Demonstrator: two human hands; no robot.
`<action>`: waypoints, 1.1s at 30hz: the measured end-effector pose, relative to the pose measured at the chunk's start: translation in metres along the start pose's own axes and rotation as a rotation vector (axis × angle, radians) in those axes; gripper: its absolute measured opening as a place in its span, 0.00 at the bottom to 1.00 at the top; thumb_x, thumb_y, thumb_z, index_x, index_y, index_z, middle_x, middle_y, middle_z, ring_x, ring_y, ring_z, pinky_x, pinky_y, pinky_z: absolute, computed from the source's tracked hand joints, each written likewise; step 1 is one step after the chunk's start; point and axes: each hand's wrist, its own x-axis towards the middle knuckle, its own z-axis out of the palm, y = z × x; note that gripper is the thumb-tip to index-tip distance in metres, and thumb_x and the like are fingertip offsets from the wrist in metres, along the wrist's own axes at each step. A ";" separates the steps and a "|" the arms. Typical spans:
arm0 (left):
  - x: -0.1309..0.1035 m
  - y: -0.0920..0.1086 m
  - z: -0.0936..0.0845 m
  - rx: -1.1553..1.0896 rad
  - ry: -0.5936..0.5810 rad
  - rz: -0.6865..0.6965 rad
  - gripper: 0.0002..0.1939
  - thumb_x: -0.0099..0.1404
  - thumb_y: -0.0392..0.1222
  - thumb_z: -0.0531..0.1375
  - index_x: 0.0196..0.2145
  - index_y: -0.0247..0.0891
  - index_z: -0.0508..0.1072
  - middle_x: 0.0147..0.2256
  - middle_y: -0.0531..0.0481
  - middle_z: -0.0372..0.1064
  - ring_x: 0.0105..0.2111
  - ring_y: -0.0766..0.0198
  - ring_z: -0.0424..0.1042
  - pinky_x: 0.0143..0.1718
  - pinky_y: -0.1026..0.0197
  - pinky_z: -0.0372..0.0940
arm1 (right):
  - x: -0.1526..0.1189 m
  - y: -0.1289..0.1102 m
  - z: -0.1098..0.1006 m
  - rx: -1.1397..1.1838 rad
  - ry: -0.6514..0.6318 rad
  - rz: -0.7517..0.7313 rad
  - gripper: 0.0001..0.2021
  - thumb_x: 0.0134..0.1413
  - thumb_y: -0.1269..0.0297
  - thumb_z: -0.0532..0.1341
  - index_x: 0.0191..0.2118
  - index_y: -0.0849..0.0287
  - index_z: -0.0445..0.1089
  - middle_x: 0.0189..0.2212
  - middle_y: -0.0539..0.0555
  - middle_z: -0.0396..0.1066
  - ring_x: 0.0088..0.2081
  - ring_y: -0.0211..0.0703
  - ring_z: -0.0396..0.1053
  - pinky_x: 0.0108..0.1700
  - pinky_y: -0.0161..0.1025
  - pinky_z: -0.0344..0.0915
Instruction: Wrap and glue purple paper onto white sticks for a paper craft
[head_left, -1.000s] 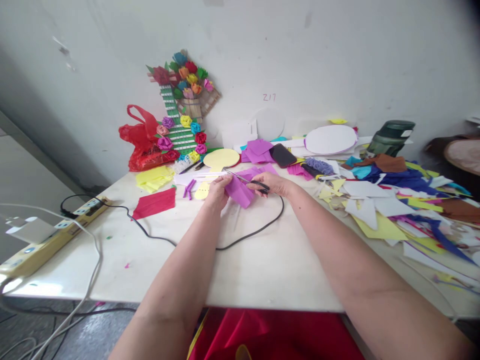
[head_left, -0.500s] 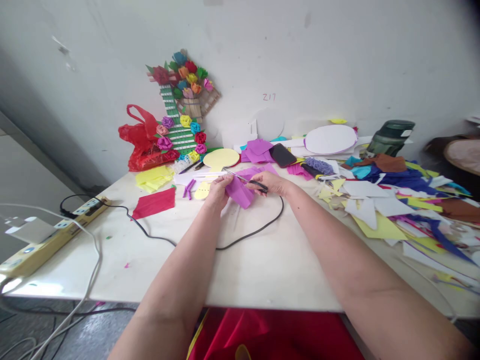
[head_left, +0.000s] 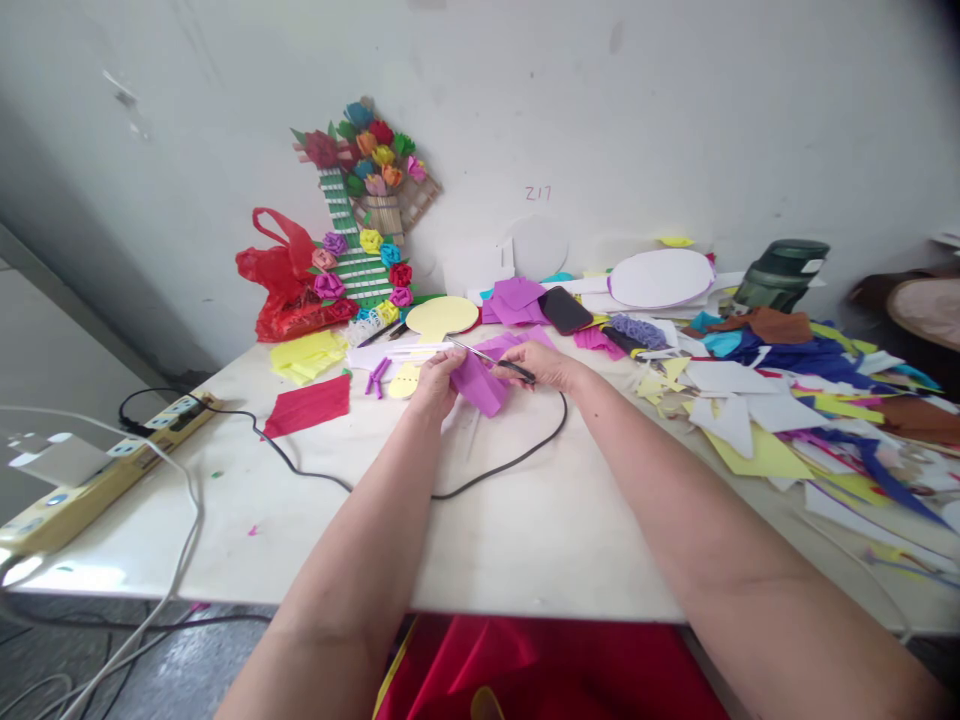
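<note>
Toward the tabletop's [head_left: 540, 545] back edge, our left hand [head_left: 437, 385] pinches purple paper [head_left: 481, 388], right hand [head_left: 543, 366] grips scissors [head_left: 517, 371]; we seem to be cutting, next needing paper taut.

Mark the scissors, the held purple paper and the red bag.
Scissors [head_left: 516, 371]: head view, on the black handle.
Held purple paper [head_left: 480, 388]: head view, middle of the hanging part.
Red bag [head_left: 283, 270]: head view, on the body below the loop.

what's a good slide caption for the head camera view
Left hand holding purple paper, right hand holding black-handled scissors, at a table with craft flowers and coloured scraps.
</note>
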 end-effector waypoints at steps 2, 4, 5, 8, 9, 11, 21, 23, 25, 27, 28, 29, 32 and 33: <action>-0.001 0.001 0.001 0.000 -0.005 -0.001 0.09 0.41 0.35 0.67 0.21 0.33 0.70 0.20 0.53 0.67 0.22 0.70 0.65 0.25 0.67 0.59 | 0.001 0.001 0.000 0.000 0.017 0.005 0.12 0.41 0.59 0.63 0.23 0.65 0.67 0.11 0.44 0.58 0.12 0.26 0.50 0.13 0.28 0.48; -0.002 0.001 0.002 0.002 0.004 0.002 0.09 0.41 0.34 0.67 0.21 0.33 0.70 0.20 0.53 0.67 0.22 0.70 0.65 0.25 0.67 0.59 | 0.001 0.002 0.000 0.001 0.028 0.011 0.11 0.40 0.60 0.64 0.23 0.65 0.68 0.11 0.44 0.58 0.11 0.26 0.50 0.13 0.28 0.47; -0.002 0.001 0.002 0.003 0.010 0.003 0.09 0.41 0.34 0.67 0.21 0.33 0.70 0.20 0.53 0.67 0.21 0.70 0.65 0.25 0.67 0.59 | 0.002 0.002 0.000 0.003 0.028 0.012 0.11 0.40 0.60 0.64 0.23 0.65 0.68 0.11 0.44 0.58 0.11 0.25 0.50 0.13 0.28 0.47; -0.001 0.001 0.001 0.002 0.014 0.001 0.09 0.41 0.34 0.67 0.20 0.33 0.70 0.20 0.53 0.67 0.21 0.71 0.65 0.25 0.67 0.59 | 0.002 0.003 0.000 0.017 0.028 0.009 0.11 0.39 0.60 0.65 0.24 0.66 0.69 0.11 0.44 0.59 0.11 0.25 0.49 0.12 0.27 0.47; 0.000 0.001 0.001 0.001 0.014 0.000 0.09 0.41 0.35 0.67 0.20 0.33 0.69 0.20 0.53 0.67 0.21 0.71 0.65 0.25 0.67 0.59 | 0.002 0.003 0.000 0.023 0.027 0.011 0.12 0.39 0.60 0.65 0.24 0.66 0.69 0.11 0.44 0.59 0.11 0.25 0.49 0.12 0.28 0.47; 0.001 0.000 -0.001 -0.001 0.021 0.003 0.10 0.41 0.34 0.67 0.20 0.33 0.69 0.20 0.54 0.67 0.21 0.71 0.65 0.26 0.67 0.59 | 0.001 0.002 0.000 0.030 0.024 0.022 0.12 0.39 0.60 0.65 0.24 0.65 0.68 0.11 0.44 0.59 0.11 0.26 0.50 0.12 0.28 0.48; -0.001 0.001 0.002 -0.026 -0.054 -0.015 0.11 0.41 0.36 0.67 0.22 0.34 0.68 0.22 0.49 0.69 0.28 0.61 0.71 0.32 0.60 0.64 | -0.004 -0.005 -0.009 0.108 0.054 0.023 0.14 0.44 0.56 0.62 0.23 0.62 0.63 0.11 0.46 0.61 0.11 0.29 0.54 0.11 0.28 0.48; -0.001 0.001 0.000 -0.012 -0.052 -0.025 0.11 0.42 0.37 0.67 0.23 0.34 0.69 0.22 0.48 0.70 0.28 0.60 0.71 0.30 0.60 0.64 | -0.006 -0.006 -0.012 0.134 0.100 -0.015 0.14 0.44 0.56 0.62 0.23 0.62 0.62 0.11 0.46 0.61 0.11 0.29 0.55 0.12 0.28 0.49; 0.000 0.000 -0.002 0.017 -0.033 -0.032 0.11 0.42 0.39 0.67 0.23 0.34 0.69 0.22 0.48 0.70 0.26 0.61 0.71 0.28 0.62 0.63 | -0.007 -0.007 -0.016 0.164 0.167 -0.058 0.14 0.43 0.57 0.63 0.22 0.63 0.62 0.12 0.47 0.62 0.12 0.28 0.55 0.13 0.28 0.51; 0.002 0.000 -0.004 0.045 0.005 -0.027 0.12 0.42 0.39 0.67 0.23 0.34 0.69 0.21 0.50 0.69 0.23 0.64 0.69 0.24 0.64 0.61 | -0.007 -0.009 -0.019 0.194 0.250 -0.086 0.14 0.42 0.58 0.64 0.23 0.62 0.62 0.13 0.47 0.62 0.12 0.28 0.55 0.13 0.28 0.51; 0.003 0.000 -0.005 0.053 0.025 -0.020 0.12 0.42 0.39 0.68 0.23 0.34 0.69 0.20 0.51 0.68 0.21 0.67 0.67 0.22 0.66 0.60 | -0.007 -0.009 -0.021 0.211 0.307 -0.097 0.13 0.42 0.58 0.64 0.23 0.62 0.62 0.13 0.47 0.62 0.12 0.29 0.55 0.13 0.28 0.52; 0.003 0.000 -0.005 0.057 0.039 -0.012 0.12 0.41 0.39 0.68 0.22 0.34 0.69 0.19 0.52 0.67 0.20 0.69 0.66 0.21 0.67 0.59 | -0.006 -0.010 -0.023 0.230 0.375 -0.104 0.13 0.41 0.58 0.64 0.24 0.62 0.63 0.13 0.47 0.62 0.13 0.29 0.55 0.13 0.28 0.53; 0.004 0.000 -0.005 0.066 0.040 0.001 0.13 0.41 0.40 0.68 0.21 0.34 0.68 0.18 0.54 0.65 0.18 0.72 0.63 0.19 0.68 0.56 | -0.003 -0.009 -0.032 0.241 0.650 -0.089 0.14 0.40 0.56 0.64 0.26 0.62 0.64 0.13 0.47 0.61 0.13 0.30 0.56 0.15 0.30 0.56; 0.004 0.000 -0.005 0.072 0.034 0.004 0.13 0.41 0.41 0.69 0.21 0.34 0.68 0.18 0.54 0.64 0.18 0.72 0.63 0.19 0.69 0.56 | -0.002 -0.008 -0.036 0.215 0.709 -0.064 0.14 0.41 0.55 0.63 0.29 0.62 0.65 0.14 0.47 0.61 0.14 0.31 0.57 0.16 0.30 0.57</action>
